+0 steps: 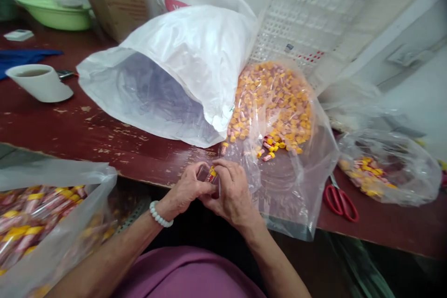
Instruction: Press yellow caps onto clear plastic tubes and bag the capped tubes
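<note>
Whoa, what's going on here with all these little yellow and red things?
A person is holding a small red piece with a yellow cap between the left hand and the right hand, at the table edge. Just behind lies an open clear bag with many more such pieces. A big white sack lies open beside it, and red scissors rest to the right.

I see both hands, left hand and right hand, pinching a small yellow-capped tube at the counter edge, beside a clear bag of tubes.
</note>
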Demonstrator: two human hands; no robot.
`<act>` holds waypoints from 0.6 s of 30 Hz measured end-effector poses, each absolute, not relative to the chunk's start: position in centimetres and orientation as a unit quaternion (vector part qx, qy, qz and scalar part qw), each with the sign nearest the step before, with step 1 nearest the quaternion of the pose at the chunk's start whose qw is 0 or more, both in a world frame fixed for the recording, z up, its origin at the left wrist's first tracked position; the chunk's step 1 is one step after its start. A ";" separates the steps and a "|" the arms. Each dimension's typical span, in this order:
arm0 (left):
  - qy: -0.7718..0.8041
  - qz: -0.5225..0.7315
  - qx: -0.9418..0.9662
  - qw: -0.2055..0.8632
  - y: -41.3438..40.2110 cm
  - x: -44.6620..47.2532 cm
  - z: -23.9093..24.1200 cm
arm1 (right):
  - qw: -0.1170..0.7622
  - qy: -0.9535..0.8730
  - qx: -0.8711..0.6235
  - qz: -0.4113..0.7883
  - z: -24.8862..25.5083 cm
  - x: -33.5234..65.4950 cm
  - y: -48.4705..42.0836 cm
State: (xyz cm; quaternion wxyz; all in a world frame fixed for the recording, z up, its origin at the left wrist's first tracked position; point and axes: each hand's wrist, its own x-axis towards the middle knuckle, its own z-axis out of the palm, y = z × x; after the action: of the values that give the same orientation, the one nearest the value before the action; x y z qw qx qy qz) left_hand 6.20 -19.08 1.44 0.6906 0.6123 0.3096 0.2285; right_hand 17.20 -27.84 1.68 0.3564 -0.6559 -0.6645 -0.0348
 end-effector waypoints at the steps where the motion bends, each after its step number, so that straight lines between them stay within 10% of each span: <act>1: 0.301 0.224 0.600 0.706 -19.2 6.4 1.5 | 0.361 -0.666 -0.653 -0.017 1.8 17.4 -28.1; 18: 0.299 0.244 0.742 0.549 -19.1 7.0 1.3 | 0.366 -0.397 -0.841 0.018 -3.2 34.9 -29.3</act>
State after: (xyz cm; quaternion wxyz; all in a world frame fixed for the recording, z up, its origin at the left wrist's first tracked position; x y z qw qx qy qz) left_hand 6.97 -19.14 1.32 0.5488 0.7416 0.2989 0.2439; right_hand 34.95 -29.27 -3.19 0.3665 -0.8411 -0.3973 0.0179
